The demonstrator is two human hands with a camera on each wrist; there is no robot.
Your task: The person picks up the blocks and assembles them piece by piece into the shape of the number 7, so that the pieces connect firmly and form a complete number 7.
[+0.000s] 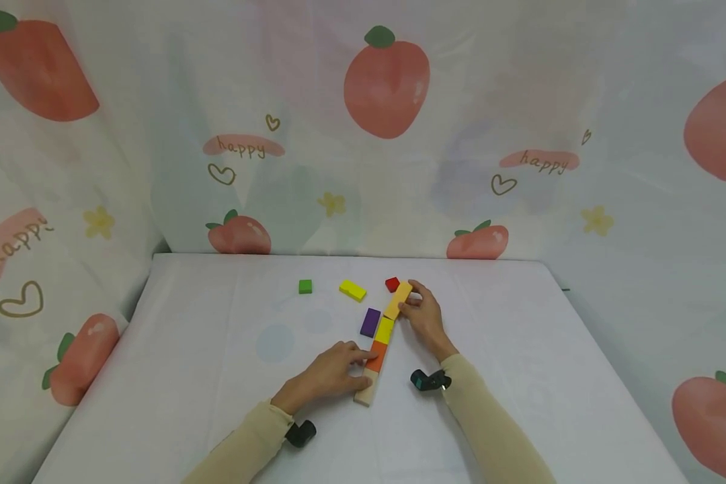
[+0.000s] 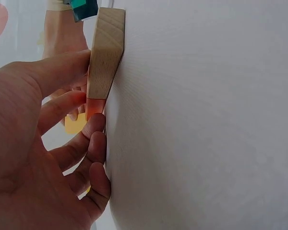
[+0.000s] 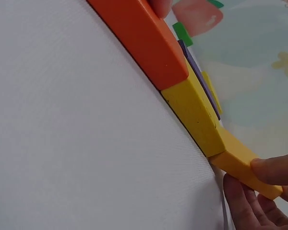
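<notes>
Eight blocks are laid on the desk (image 1: 193,349), four of them end to end. Toward the far edge, the amber block (image 1: 397,300) is pinched by the right hand (image 1: 426,317), the nearer one; it lies to that hand's left, its long axis turned slightly rightward from the row, its near end met by the yellow block (image 1: 384,330). Nothing is clasped by the left hand (image 1: 334,371): the orange block (image 1: 378,357) is touched by its forefinger, the wooden block (image 1: 366,394) by its thumb. One of each is counted there; left of the row are counted one purple block (image 1: 370,323), one red block (image 1: 391,284), one green block (image 1: 305,287) and one loose yellow block (image 1: 353,290).
</notes>
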